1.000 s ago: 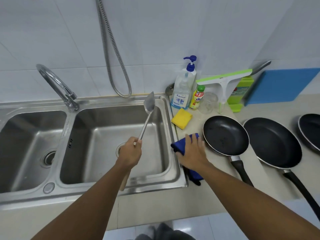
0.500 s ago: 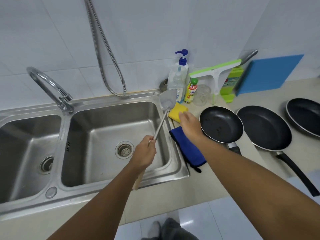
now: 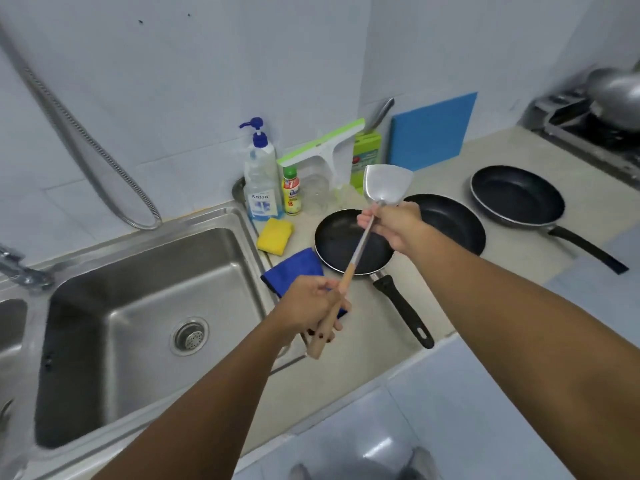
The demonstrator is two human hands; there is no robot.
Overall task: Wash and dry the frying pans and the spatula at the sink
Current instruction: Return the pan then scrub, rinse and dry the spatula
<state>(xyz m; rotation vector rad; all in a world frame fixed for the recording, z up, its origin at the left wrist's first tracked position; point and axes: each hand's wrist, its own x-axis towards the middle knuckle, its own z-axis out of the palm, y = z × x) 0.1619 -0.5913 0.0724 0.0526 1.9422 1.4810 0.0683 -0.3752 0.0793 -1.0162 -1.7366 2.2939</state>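
Both grips on the spatula (image 3: 362, 242)! Left grip (image 3: 311, 306) is wrapped round the wooden handle at the low end. Right grip (image 3: 394, 226) pinches the metal shaft just under the blade. Spatula's up in the air and slanted, handle end at 7 o'clock, blade at 1 o'clock, crossing over the nearest frying pan (image 3: 334, 237).

That pan sits on the tabletop (image 3: 519, 249) just right of the sink (image 3: 138, 278), its black handle pointing to 5 o'clock. 2nd pan (image 3: 457, 225) is right beside it at 3 o'clock, partly hidden behind the right wrist, so can't tell if they touch. 3rd pan (image 3: 516, 195) is further out at 2 o'clock, apart from the 2nd, handle also to 5.

Blue cloth (image 3: 294, 268) lies betw. the sink rim and the near pan, partly under the left grip, w/ a yellow sponge (image 3: 275, 235) at its 12 o'clock.

Back by the wall: pump soap btl (image 3: 261, 181), small yellow btl (image 3: 291, 194), green-and-white squeegee (image 3: 323, 143), and a blue board (image 3: 433, 129) leaning on the tiles. Drain strainer (image 3: 189, 336) sits in the basin floor. Shower hose (image 3: 86, 140) loops down the wall at 11 o'clock. Grey wok (image 3: 616, 91) on the stove far off at 2 o'clock, blurred.
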